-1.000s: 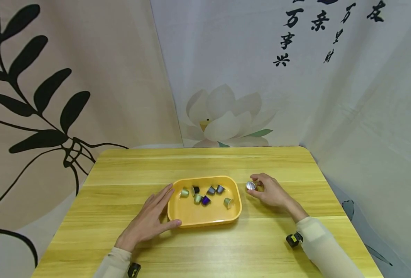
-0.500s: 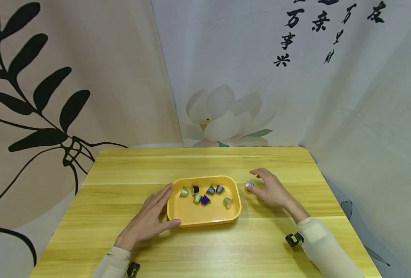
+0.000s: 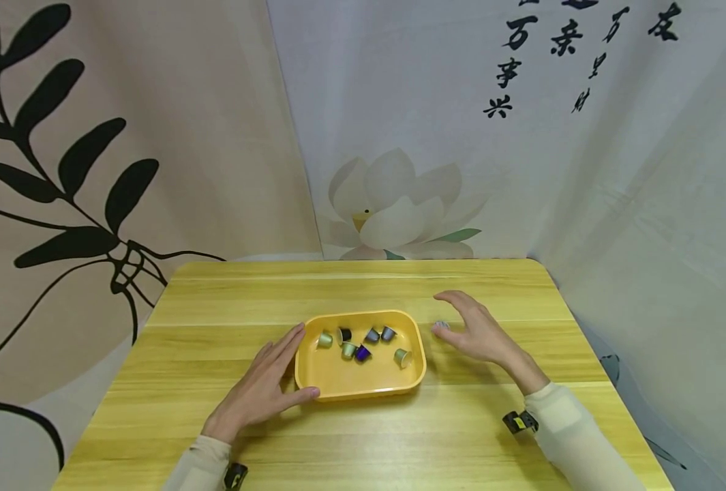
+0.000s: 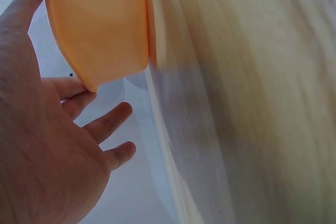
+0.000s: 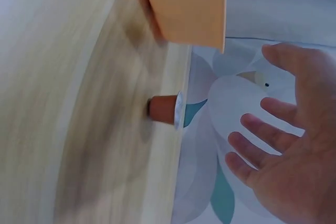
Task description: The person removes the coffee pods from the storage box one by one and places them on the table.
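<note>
A yellow tray (image 3: pixel 363 394) sits on the wooden table with several coffee capsules in it, among them a purple capsule (image 3: pixel 363 353), a black capsule (image 3: pixel 345 335) and a pale green capsule (image 3: pixel 403 358). My left hand (image 3: pixel 261 392) rests at the tray's left side, its fingers fairly straight and touching the rim. To the tray's right, a brown-orange coffee capsule (image 5: pixel 164 109) with a silver lid stands on the table, lid up. Fingers spread and holding nothing, my right hand (image 3: pixel 482 334) hovers just over it and partly covers it in the head view.
The pale wooden table (image 3: pixel 350 450) ends at a back edge against a hanging printed curtain (image 3: pixel 399 123). Two blue-grey capsules (image 3: pixel 388 334) lie near the tray's far wall.
My right hand has let go of the silver-lidded capsule, spread its fingers and risen slightly, leaving the capsule on the table. My left hand and the tray stay in place.
</note>
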### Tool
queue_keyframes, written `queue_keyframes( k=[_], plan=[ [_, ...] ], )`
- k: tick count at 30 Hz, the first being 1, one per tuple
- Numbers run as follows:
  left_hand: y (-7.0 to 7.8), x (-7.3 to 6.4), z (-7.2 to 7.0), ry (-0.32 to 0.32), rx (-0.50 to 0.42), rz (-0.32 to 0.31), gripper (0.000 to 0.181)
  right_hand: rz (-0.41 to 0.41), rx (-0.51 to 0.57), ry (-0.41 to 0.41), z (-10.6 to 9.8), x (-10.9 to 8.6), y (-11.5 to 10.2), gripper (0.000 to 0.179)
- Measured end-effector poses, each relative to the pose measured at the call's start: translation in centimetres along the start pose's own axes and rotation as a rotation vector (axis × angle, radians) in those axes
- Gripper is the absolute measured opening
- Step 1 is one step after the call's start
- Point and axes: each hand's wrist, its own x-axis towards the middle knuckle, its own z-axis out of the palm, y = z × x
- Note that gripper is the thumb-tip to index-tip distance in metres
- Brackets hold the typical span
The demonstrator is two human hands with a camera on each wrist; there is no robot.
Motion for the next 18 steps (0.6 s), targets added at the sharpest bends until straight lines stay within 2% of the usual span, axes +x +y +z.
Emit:
queue_keyframes(
  k=[12, 18],
  plan=[
    [0.2, 0.2, -0.3, -0.002, -0.004, 0.007, 0.119, -0.106, -0.019, -0.015, 0.2, 0.1, -2.8, 0.065],
    [0.0, 0.3, -0.1, 0.012, 0.002, 0.016, 0.119, -0.142, -0.031, -0.049, 0.7, 0.1, -3.8, 0.065]
  ],
)
